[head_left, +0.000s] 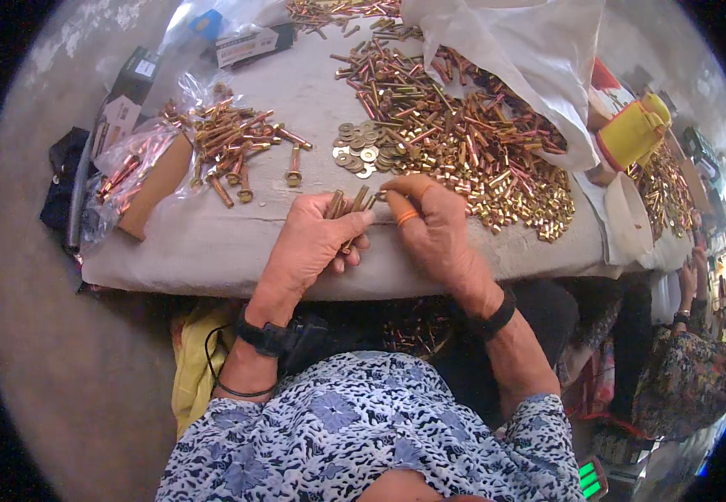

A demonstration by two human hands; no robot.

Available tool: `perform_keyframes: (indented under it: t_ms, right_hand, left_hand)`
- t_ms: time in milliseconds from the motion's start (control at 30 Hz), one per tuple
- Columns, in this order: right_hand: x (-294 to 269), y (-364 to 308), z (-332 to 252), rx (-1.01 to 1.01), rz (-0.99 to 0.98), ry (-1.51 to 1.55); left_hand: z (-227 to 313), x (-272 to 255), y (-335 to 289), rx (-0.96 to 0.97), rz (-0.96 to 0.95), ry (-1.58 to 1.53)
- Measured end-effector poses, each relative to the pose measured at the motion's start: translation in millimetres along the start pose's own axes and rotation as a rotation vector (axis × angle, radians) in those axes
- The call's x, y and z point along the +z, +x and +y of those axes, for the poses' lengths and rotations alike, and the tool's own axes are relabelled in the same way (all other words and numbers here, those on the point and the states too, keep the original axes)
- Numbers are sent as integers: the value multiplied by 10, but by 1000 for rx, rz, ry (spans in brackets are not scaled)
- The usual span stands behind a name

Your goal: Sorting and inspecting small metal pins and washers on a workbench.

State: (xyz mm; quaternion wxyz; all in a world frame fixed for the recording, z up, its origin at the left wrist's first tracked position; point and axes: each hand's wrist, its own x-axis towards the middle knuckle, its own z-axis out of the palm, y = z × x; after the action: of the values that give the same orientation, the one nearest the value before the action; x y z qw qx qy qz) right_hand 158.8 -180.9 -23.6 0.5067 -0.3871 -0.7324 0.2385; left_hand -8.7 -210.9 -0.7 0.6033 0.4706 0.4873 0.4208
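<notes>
Near the front edge of the cloth-covered table, my left hand (pixel 306 241) is closed around several brass-coloured bolts (pixel 347 211), their ends sticking up past my thumb. Close beside them, my right hand (pixel 440 224) has its thumb and forefinger pinched at the bolt ends; whatever small piece is between them is too small to make out. Orange wraps cover fingers of that hand. Just beyond my hands lies a cluster of flat round washers (pixel 360 156). A large heap of bolts (pixel 396 88) spreads behind it, with small shiny nuts or sleeves (pixel 534 205) along its near right side.
At left lie bolts with flanged heads (pixel 237 138), a clear plastic bag (pixel 133 155) of more bolts, a brown cardboard piece (pixel 155 188) and dark boxes (pixel 133 84). White plastic sheeting (pixel 530 50) covers part of the heap. A yellow container (pixel 633 132) stands right; another person's hand (pixel 689 280) shows beyond.
</notes>
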Motion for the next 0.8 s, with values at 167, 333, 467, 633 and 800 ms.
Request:
perform_keyframes:
  t_ms: [167,333,467,633,800]
  right_hand:
    - [-5,-86,-37,-100,23,-15]
    - [-49,-138,-30,-245,54,-40]
    - [-93,-162,-74,-235,48,-43]
    - [-127,-180,-98,-297,67,-121]
    - [-128,-208,-80,-204,87,-25]
  left_hand:
    - [7,54,-26,3,-12,48]
    - [15,99,-50,-2,-34,42]
    - [2,127,-65,9,-52,78]
    - [11,179,-87,-3,-82,82]
    - [4,223,-66,6,-79,107]
